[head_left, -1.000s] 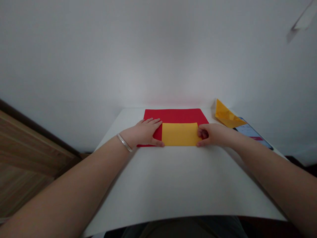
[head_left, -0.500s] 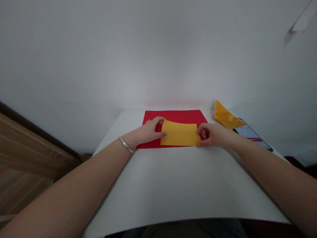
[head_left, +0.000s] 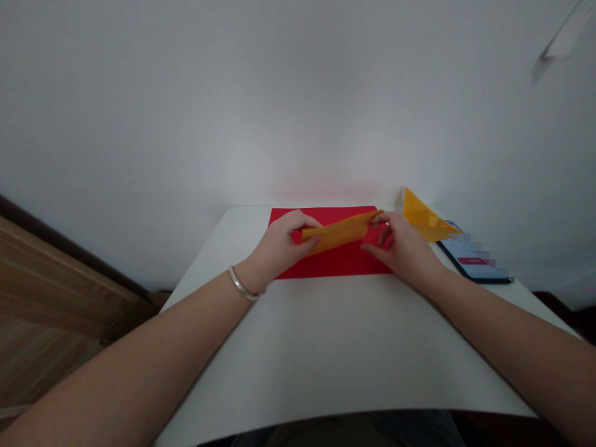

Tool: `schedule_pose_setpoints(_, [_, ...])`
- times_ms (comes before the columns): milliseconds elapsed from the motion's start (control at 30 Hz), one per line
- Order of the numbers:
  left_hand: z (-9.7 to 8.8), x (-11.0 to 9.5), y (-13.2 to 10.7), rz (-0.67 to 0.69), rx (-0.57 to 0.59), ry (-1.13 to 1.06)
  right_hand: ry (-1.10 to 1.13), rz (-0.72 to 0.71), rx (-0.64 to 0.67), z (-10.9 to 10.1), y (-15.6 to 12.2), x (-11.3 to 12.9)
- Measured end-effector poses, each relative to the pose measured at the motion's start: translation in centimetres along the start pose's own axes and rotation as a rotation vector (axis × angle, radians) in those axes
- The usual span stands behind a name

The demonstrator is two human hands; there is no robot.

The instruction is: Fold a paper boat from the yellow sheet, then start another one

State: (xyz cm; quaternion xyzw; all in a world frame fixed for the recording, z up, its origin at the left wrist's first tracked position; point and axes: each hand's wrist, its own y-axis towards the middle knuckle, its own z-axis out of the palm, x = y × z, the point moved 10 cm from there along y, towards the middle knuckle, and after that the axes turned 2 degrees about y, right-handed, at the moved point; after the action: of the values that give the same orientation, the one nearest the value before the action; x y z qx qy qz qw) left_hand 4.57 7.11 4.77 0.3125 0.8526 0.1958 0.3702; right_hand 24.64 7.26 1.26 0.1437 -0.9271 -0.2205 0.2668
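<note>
A folded yellow-orange paper is held up off the table, seen nearly edge-on. My left hand, with a silver bangle on the wrist, pinches its left end. My right hand pinches its right end with thumb and forefinger, the other fingers spread below. Under both hands a red sheet lies flat on the white table.
A folded yellow paper shape sits at the table's back right, close to the wall. Beside it a phone lies with its screen lit. A wooden surface runs along the left.
The yellow paper lay flat on the red sheet; both hands have lifted it and turned it nearly edge-on, and the hands moved further back over the sheet.
</note>
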Motion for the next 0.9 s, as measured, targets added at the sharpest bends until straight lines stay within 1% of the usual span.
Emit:
schedule_pose_setpoints(67, [0.5,-1.0,-0.1,0.085,0.044,-0.016,-0.011,-0.016,-0.014,-0.2,0.0,0.4])
schedule_pose_setpoints(133, [0.9,-1.9,-0.3,0.179,0.089,-0.014,-0.032,-0.019,-0.001,-0.2,0.0,0.7])
schedule_pose_setpoints(233, [2.3,-3.1,-1.0,0.309,0.242,0.027,-0.042,0.0,0.037,0.2,0.1,0.5])
schedule_pose_setpoints(300, [3.2,-3.3,-1.4,0.36,0.326,0.075,-0.023,0.034,0.056,0.6,0.2,-0.1])
schedule_pose_setpoints(400, [3.8,-2.8,-1.7,0.372,0.359,0.159,0.03,0.069,0.088,1.2,0.4,-1.1])
schedule_pose_setpoints(533, [4.3,-1.5,-1.6,0.307,0.344,0.228,0.085,0.084,0.104,1.6,0.6,-1.6])
schedule_pose_setpoints(733, [3.8,0.8,-0.8,0.075,0.23,0.173,0.02,0.053,0.137,1.6,0.4,-0.6])
schedule_pose_setpoints(800, [3.5,1.3,-0.6,0.003,0.197,0.117,-0.037,-0.001,0.119,1.3,0.4,0.1])
schedule_pose_setpoints(900, [3.5,2.3,-0.5,-0.129,0.197,0.027,-0.103,-0.153,0.115,1.2,0.2,1.9])
